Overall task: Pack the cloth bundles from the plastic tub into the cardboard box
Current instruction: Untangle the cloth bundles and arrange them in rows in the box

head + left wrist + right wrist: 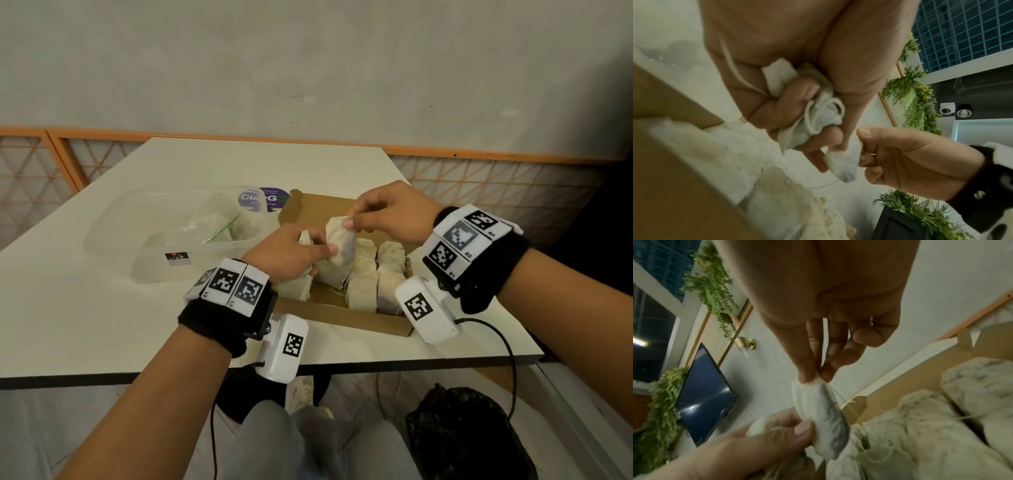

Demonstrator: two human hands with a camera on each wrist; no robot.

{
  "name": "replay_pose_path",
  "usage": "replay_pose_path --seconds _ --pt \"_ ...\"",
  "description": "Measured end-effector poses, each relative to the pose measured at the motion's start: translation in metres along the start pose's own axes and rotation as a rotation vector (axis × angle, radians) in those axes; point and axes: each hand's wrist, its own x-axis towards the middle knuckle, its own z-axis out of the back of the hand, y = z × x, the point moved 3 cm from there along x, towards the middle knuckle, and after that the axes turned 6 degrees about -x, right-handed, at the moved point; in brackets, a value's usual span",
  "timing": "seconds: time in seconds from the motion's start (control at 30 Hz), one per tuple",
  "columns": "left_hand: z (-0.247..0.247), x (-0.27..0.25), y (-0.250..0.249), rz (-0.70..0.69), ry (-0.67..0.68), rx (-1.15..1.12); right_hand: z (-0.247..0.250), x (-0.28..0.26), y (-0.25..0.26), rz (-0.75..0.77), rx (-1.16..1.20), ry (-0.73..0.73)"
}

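Above the cardboard box (318,205), on a white table (102,308): two hands sharing one pale cloth bundle (339,245). Right hand (390,214) pinching the bundle's top edge between thumb and forefinger, other fingers loosely curled; same pinch plain in the right wrist view, right hand (824,308) at top, bundle (822,423) hanging below with grey shading and a thin string along one side. Left hand (287,253) touching the bundle's lower left side with the thumb, while clutching a second bundle (305,238) in the curled fingers. Left wrist view: left hand (789,68) closed round that second bundle (818,116), bunched, with a looped drawstring showing; shared bundle (842,164) dangling between fingertips of both hands, right hand (910,160) coming in from the right.

Inside the box, packed bundles (373,274) lying in rows side by side, touching one another, filling the right and near part; a further bundle partly hidden under the left wrist at the box's near left corner. Held bundle hanging just over the middle rows, whether touching them cannot be told.

Left of the box, just beside it: clear plastic tub (113,236) with a small label on its near wall, holding remaining bundles (222,219) and a crumpled clear bag with a green stripe (226,228). Behind tub and box, a round purple sticker (270,198) on the tabletop. Both wrists wrapped in black bands carrying white marker blocks, a cable trailing from the right one. Under the table edge, a black bag (469,435) on the floor.
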Motion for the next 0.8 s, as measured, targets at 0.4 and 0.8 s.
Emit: replay_pose_path --seconds 0.4,0.8 --pt "0.0 0.007 0.0 -0.051 -0.057 -0.144 0.0 0.002 -0.003 -0.166 0.337 0.058" --pt "0.006 0.005 0.025 0.089 -0.193 -0.323 0.021 -0.04 -0.026 -0.211 -0.203 0.142"
